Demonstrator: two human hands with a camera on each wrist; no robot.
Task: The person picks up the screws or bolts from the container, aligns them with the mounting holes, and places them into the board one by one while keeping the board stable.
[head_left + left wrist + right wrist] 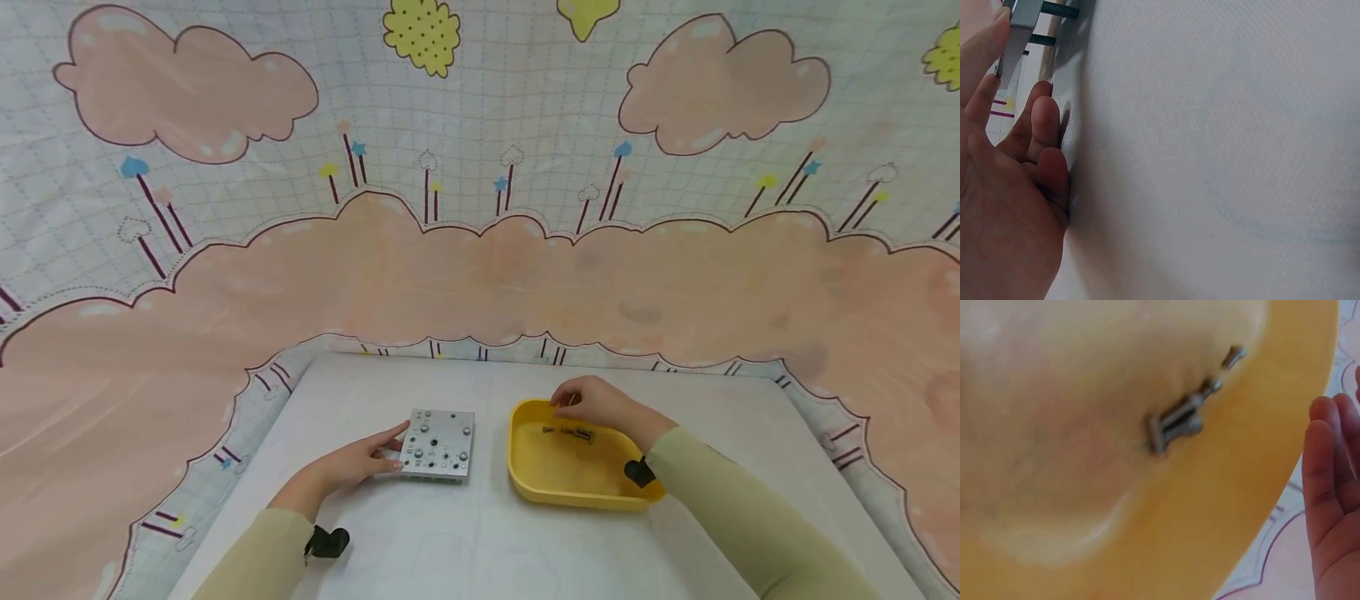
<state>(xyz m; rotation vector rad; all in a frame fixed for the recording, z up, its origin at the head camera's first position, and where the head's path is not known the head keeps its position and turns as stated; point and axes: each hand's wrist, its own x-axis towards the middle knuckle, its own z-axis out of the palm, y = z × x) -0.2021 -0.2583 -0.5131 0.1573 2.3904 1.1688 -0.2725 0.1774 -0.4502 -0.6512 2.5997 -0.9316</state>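
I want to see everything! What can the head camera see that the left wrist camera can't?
Only the head view shows the yellow tray with small metal parts in it, the right hand over its far rim, and the cloud-print cloth. Only the left wrist view shows dark screw ends poking out under the metal plate. Both show the left hand touching that plate on the white table.
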